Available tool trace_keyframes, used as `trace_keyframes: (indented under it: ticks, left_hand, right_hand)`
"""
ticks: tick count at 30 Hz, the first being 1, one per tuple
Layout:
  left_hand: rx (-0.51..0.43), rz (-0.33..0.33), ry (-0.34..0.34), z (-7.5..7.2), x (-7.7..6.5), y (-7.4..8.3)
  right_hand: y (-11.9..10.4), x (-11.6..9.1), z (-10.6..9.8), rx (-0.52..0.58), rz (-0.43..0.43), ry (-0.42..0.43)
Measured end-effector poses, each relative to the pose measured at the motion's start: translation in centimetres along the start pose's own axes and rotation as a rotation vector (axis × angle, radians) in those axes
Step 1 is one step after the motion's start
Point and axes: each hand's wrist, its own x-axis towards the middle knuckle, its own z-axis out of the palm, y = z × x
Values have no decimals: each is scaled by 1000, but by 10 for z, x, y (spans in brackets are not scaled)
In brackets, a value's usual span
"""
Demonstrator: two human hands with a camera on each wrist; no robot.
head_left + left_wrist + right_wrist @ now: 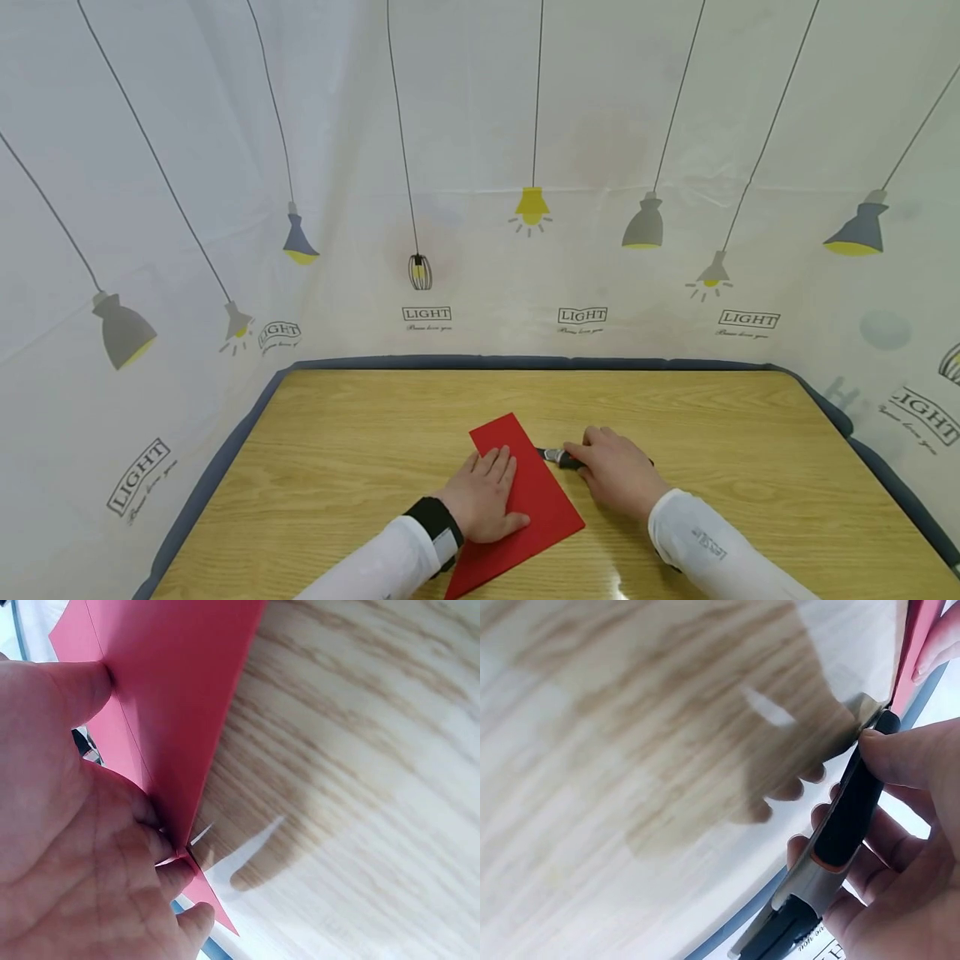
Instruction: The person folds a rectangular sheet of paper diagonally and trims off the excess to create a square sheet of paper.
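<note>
Red paper sheet (525,500) is lying on the wooden tabletop (337,450), near-centre, turned at an angle w/ one corner pointing far and its near-left end running under the left wrist. Left hand (483,500) is pressing flat on the sheet's left part, fingers straight and close together, palm down, so its grip isn't closing round anything. Right hand (615,471) is sitting just right of the sheet, fingers curled round a utility knife (558,456), w/ the metal tip pointing left at the sheet's right edge.

Head view is giving the layout only: both white sleeves, a dark band on the left wrist, and a white curtain w/ printed lamps (531,207) hanging behind the tabletop's blue-grey rim.

Left wrist view is adding what the head view can't: a fold crease running along the red paper sheet (172,697), thumb and fingertips (82,686) bearing down on it, and the sheet's edge lying flat on the wood grain.

Right wrist view is showing the utility knife (840,825) close up: black body w/ orange trim and silver housing, thumb on top near the tip, other fingers wrapping beneath. Tip is reaching the sheet's edge at top right; can't tell if the blade is touching the paper.
</note>
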Motion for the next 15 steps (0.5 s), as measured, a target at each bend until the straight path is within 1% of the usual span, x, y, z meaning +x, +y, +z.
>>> trace_keyframes:
  ticks: [5, 12, 15]
  left_hand:
    - [13, -2, 0, 0, 0, 0]
    - [6, 0, -5, 1, 2, -1]
    - [-1, 6, -2, 2, 2, -3]
  right_hand:
    - [0, 1, -1, -6, 0, -15]
    - [8, -2, 0, 6, 47, -6]
    - [11, -2, 1, 7, 50, -5]
